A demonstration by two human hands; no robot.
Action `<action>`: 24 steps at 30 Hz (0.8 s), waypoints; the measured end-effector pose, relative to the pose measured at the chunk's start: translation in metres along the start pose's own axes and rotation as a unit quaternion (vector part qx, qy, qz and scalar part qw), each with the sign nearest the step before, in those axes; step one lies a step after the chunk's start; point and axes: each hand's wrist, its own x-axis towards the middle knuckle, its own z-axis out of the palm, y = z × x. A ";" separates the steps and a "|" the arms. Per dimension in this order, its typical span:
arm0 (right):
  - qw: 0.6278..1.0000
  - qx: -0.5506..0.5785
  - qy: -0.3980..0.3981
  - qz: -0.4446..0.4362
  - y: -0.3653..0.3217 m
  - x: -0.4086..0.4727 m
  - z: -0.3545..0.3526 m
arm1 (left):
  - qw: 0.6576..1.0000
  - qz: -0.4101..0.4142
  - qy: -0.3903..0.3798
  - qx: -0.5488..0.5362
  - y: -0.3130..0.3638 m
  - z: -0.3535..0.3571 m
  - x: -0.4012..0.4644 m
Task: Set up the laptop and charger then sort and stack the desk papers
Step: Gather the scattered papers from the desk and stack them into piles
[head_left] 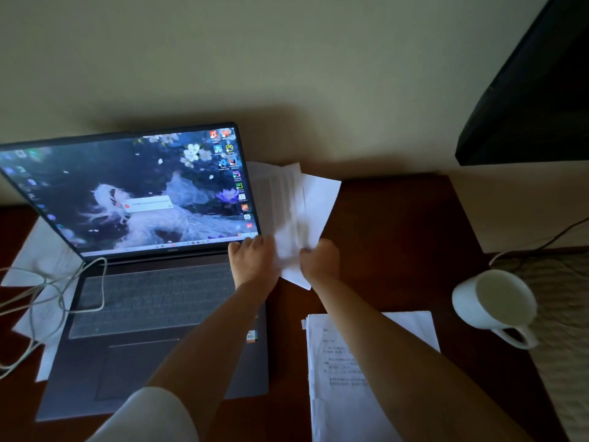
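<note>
I have a loose bunch of sheets [287, 212] up off the desk [398, 224], just to the right of the open laptop [153, 282], and both hands are on its near edge: my left hand [253, 261] grips the left corner with the fingers curled over the paper, and my right hand [320, 260] is closed in a fist round the right corner. The sheets fan out toward twelve o'clock, the front ones blurred, so they are plainly not squared. To do this well, I think I should loosen the right hand a little, let the sheets slide level, then tap the near edge on the bare wood to align them before carrying them back toward six o'clock, where the printed stack [338, 362] already lies. The laptop looks set up, with its screen lit and the white charger cable [63, 291] looped at nine o'clock over more papers [41, 250] which, by my reckoning, remain to be gathered. The white mug [497, 301] stands at three o'clock, near the desk's edge, so I would keep my right elbow in as I bring the bunch down.
</note>
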 end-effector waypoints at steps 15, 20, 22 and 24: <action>0.931 0.193 0.283 0.124 0.045 -0.026 -0.059 | 0.997 0.034 -0.073 0.007 0.006 -0.010 -0.002; 0.930 0.211 0.277 0.121 0.057 -0.045 -0.068 | 0.994 -0.004 -0.093 -0.062 0.020 -0.019 -0.013; 0.928 0.241 0.262 0.110 0.058 -0.058 -0.066 | 0.974 -0.066 -0.098 -0.191 0.034 -0.027 -0.028; 0.925 0.276 0.241 0.100 0.058 -0.072 -0.066 | 0.922 -0.157 -0.137 -0.326 0.049 -0.034 -0.042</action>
